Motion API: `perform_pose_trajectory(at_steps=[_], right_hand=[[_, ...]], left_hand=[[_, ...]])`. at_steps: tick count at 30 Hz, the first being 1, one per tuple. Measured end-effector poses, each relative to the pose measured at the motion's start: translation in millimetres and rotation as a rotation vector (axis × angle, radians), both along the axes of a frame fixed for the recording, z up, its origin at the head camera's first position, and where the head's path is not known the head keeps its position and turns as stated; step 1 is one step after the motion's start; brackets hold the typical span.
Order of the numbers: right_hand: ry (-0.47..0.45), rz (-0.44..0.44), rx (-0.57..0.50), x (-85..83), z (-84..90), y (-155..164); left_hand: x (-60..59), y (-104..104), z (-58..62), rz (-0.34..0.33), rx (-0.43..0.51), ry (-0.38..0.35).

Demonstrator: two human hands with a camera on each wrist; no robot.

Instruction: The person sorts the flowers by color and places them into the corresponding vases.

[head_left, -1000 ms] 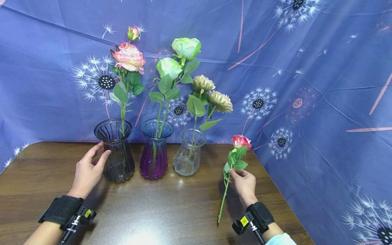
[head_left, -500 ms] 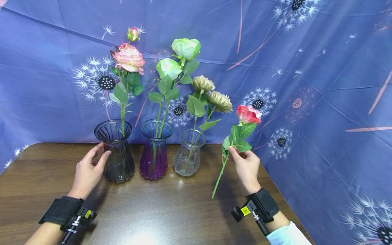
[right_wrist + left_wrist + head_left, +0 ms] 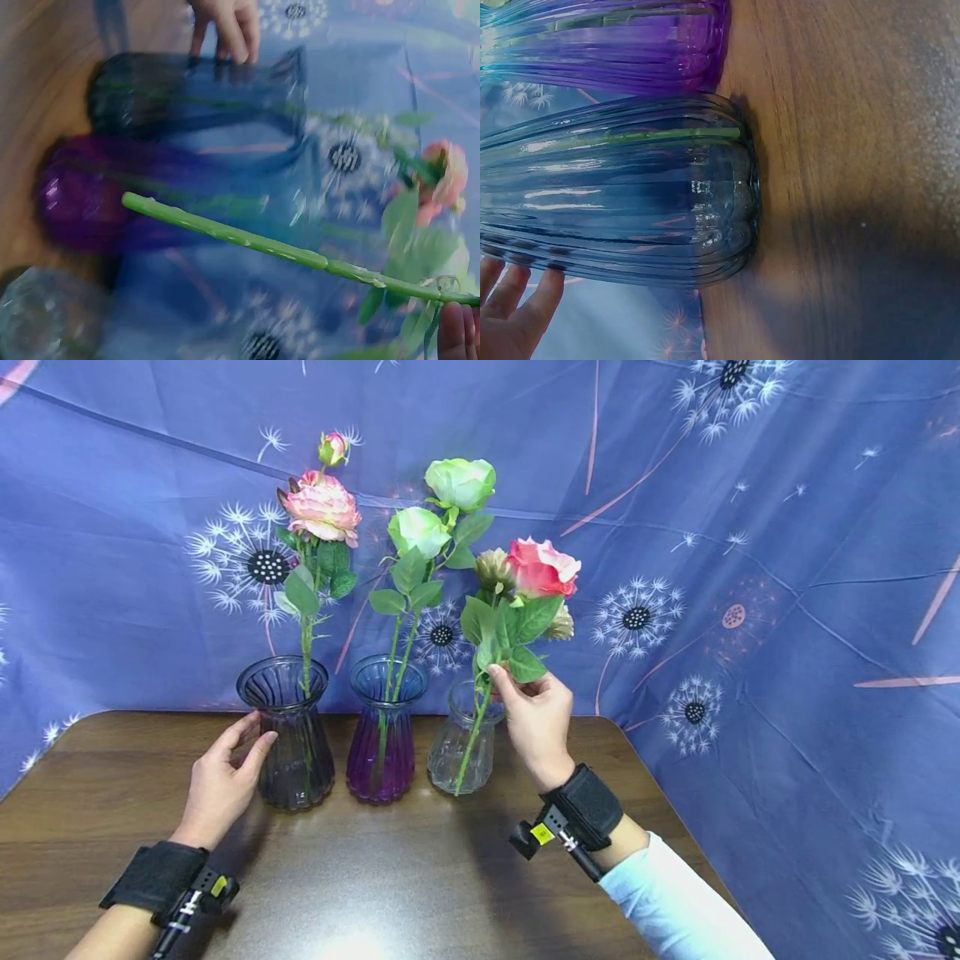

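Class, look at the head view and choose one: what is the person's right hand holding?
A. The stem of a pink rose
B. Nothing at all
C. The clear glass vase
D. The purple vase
A: the right hand pinches the green stem of the pink rose just below its leaves, lifted in front of the clear vase; the left hand rests against the dark vase.

My left hand [image 3: 506, 315] sits at the bottom-left corner, fingers straight, fingertips [image 3: 551, 276] touching the near side of a ribbed smoky-blue glass vase [image 3: 630, 202]. I see a green stem [image 3: 652, 136] inside it. Beyond that vase, farther from my hand, stands a ribbed purple glass vase [image 3: 622, 45], just beside it. Both rest on the brown wooden tabletop [image 3: 855, 180].
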State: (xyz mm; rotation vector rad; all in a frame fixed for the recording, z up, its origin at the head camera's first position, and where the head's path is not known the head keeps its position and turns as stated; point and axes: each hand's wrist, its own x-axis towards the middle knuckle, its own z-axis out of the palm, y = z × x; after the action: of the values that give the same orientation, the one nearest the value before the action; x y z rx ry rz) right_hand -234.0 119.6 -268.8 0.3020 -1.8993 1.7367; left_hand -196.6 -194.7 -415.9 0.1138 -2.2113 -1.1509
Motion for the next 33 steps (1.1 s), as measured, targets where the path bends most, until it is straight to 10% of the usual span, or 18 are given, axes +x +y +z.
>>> perform_pose_trajectory(at_steps=[14,33], right_hand=[[0.181,0.172,-0.001,-11.4,40.6,-86],[0.278,0.174,0.115,-7.7,57.0,-168]], left_hand=[[-1.3,-1,-2.4,0.003,0.003,0.000],[-2.6,-5,-3.9,0.000,-0.028,-0.003]])
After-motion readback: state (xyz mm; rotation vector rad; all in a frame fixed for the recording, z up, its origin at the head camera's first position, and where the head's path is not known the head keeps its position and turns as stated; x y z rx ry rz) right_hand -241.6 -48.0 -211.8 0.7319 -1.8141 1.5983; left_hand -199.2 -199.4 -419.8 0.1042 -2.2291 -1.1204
